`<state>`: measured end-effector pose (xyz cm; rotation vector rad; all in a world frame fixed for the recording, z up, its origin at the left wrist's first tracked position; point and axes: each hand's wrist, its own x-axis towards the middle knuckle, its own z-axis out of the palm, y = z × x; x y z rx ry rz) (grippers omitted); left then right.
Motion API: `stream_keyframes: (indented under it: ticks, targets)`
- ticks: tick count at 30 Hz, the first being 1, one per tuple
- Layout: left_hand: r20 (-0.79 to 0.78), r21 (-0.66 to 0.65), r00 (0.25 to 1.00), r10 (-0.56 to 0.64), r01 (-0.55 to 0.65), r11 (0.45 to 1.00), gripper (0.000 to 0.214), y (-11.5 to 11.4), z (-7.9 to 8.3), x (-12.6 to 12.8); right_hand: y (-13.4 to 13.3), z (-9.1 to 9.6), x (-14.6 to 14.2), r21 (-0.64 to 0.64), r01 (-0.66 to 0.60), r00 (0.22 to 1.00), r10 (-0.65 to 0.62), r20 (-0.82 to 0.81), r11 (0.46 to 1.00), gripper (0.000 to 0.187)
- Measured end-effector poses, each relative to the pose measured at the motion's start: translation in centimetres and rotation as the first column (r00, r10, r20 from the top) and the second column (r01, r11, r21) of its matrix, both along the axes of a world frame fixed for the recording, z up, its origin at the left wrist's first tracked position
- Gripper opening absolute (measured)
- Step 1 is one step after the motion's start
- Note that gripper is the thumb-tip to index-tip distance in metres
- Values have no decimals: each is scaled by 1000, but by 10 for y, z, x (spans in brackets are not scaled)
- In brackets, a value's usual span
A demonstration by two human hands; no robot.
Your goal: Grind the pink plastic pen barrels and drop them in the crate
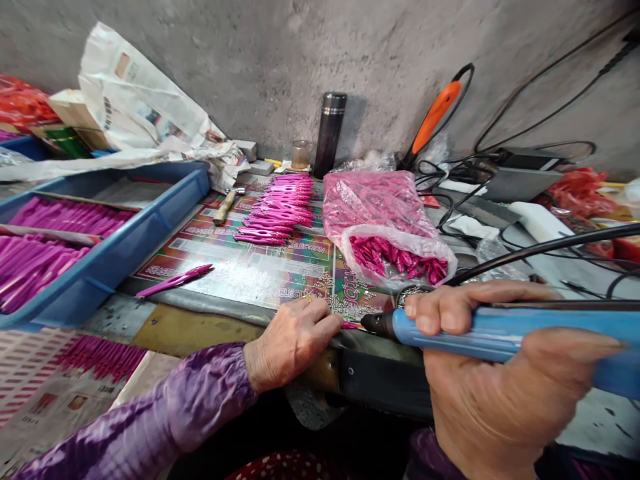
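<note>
My left hand point(295, 337) rests at the front edge of the worktop, its fingers closed on a slim pink piece point(351, 325); only its end shows. Wrapped in my right hand point(500, 387) is a blue corded pen-like tool point(460, 333) with a black nozzle. Its tip meets or nearly meets the end of the pink piece; exact contact cannot be made out. Tiny shiny beads point(325, 293) lie scattered just beyond both hands. A single tapered pink piece point(175, 280) lies farther left, and a row of similar tweezer-shaped pieces point(280, 208) is laid out behind.
A clear bag of pink pieces point(380, 200) stands open behind the tool. At left is a blue tray point(165, 220) filled with more. A small hammer point(226, 205), a dark flask point(330, 133), an orange-handled tool point(436, 117) and tangled black cables point(450, 207) sit toward the wall.
</note>
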<state>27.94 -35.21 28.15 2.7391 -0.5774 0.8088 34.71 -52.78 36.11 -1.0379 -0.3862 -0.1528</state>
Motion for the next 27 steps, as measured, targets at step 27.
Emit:
stream_keyframes:
  ticks: [27]
  targets:
    - [-512, -756, 852, -109, -387, 528, 15, -8, 34, -41, -6, 14, -30, -77, -27, 992, 36, 118, 997, 47]
